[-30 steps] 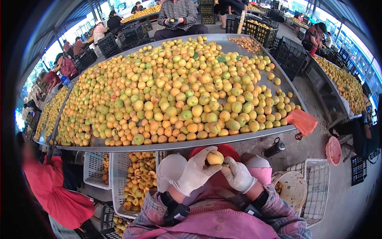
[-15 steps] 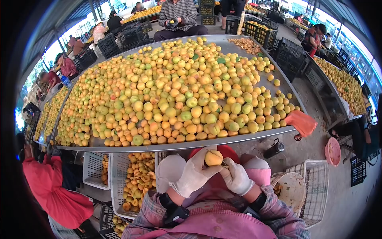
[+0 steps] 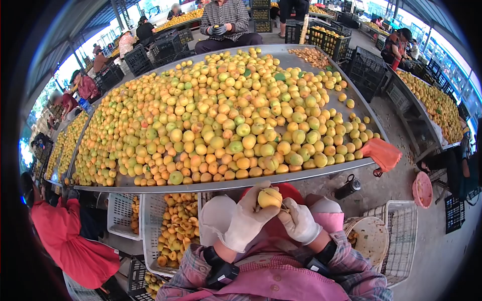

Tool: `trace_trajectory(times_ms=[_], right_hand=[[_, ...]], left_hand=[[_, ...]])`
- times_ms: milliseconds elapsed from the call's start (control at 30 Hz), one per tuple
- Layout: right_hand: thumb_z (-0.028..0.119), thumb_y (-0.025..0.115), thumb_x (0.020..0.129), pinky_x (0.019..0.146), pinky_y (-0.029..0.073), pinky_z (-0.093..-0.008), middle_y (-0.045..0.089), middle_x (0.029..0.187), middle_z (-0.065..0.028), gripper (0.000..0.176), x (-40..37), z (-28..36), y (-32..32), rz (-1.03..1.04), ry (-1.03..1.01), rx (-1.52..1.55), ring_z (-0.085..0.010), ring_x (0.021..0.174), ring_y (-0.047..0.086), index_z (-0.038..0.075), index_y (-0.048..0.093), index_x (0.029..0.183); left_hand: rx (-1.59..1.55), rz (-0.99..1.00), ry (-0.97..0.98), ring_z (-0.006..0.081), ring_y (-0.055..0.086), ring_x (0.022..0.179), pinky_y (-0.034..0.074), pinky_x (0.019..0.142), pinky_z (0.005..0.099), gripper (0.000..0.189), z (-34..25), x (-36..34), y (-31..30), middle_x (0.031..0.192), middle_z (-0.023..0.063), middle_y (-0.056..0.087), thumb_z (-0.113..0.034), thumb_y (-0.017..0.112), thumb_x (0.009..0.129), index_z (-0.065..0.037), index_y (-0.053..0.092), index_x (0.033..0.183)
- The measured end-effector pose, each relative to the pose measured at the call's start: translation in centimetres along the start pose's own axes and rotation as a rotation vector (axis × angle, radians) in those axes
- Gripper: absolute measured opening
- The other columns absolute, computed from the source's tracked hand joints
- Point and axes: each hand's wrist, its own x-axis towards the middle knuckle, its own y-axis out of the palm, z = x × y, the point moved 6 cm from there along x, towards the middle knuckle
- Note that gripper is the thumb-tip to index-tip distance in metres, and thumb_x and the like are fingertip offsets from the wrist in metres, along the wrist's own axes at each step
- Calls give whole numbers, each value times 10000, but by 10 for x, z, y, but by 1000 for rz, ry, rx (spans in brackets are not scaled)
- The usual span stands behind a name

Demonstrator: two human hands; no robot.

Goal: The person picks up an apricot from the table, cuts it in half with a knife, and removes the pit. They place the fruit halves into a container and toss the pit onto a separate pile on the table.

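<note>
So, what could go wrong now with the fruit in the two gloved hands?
1. The apricot sits only in the fingertips of the left hand, above the lap. It may slip and fall outside the white crate.
2. The right hand presses close against the apricot, so a slip could hurt the other hand.
3. Fruit lies right at the near rim of the table and might roll off.

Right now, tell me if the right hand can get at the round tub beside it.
Probably yes: the right hand sits close to the round tub, nothing between them, though it is busy with the fruit.
</note>
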Motion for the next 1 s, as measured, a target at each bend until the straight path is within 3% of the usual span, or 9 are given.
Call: trace_trajectory(times_ms=[167,233,333,367,433,567,667,733,1000], right_hand=[[336,499,974,577,477,-467,602,770,-192,320,-2,6,5,-105,5,-15,-419,694,606,22,486,1038],[335,502,972,574,476,-466,603,773,-192,322,-4,8,1,-101,1,-23,-417,688,605,21,485,1036],[335,510,968,574,475,-467,603,776,-191,323,-3,7,-1,-34,22,-48,-416,683,602,21,485,1039],[333,509,968,571,474,-467,601,768,-189,320,-3,8,-2,-49,3,-46,-416,681,601,22,484,1039],[332,508,969,569,473,-466,599,761,-186,317,-1,8,-1,-63,-18,-44,-416,679,600,23,484,1038],[318,498,978,560,470,-462,590,741,-179,295,-4,7,4,-90,-27,-12,-412,673,600,28,486,1029],[305,498,979,561,469,-462,589,738,-177,282,-3,7,2,-50,-51,-36,-410,671,600,27,487,1029],[293,503,977,567,466,-462,591,745,-172,274,-3,1,3,31,-25,-22,-407,678,602,24,489,1029],[332,503,975,585,473,-457,597,778,-187,324,1,5,8,-29,-32,55,-415,709,604,15,500,1046]], left_hand=[[-512,-39,-167,191,596,1073,483,931,290,501,11,-7,10,1204,116,611,-161,684,871,24,478,1288],[48,-54,3,119,619,907,505,793,276,528,-2,-5,1,1108,73,655,-199,744,834,0,523,1270],[574,18,135,113,620,912,501,775,274,522,-31,-4,1,1129,79,651,-180,731,841,0,519,1283],[572,17,137,113,620,912,501,775,274,522,-28,-4,1,1129,79,651,-180,731,841,0,519,1283],[161,63,15,195,591,1105,483,943,294,508,-10,-2,1,1258,132,595,-106,675,868,16,463,1314],[-289,-4,-86,191,589,1122,487,940,291,545,8,-5,4,1245,124,604,-78,702,842,14,460,1321],[-166,-20,-27,116,623,980,516,797,271,554,-2,-6,1,1160,95,655,-188,754,824,-12,518,1293],[610,3,85,137,619,1026,513,831,275,548,-37,-8,5,1157,113,653,-213,757,829,3,525,1276],[-18,-98,72,134,612,927,511,786,278,564,8,-10,-3,1097,95,652,-242,748,845,9,497,1283]])
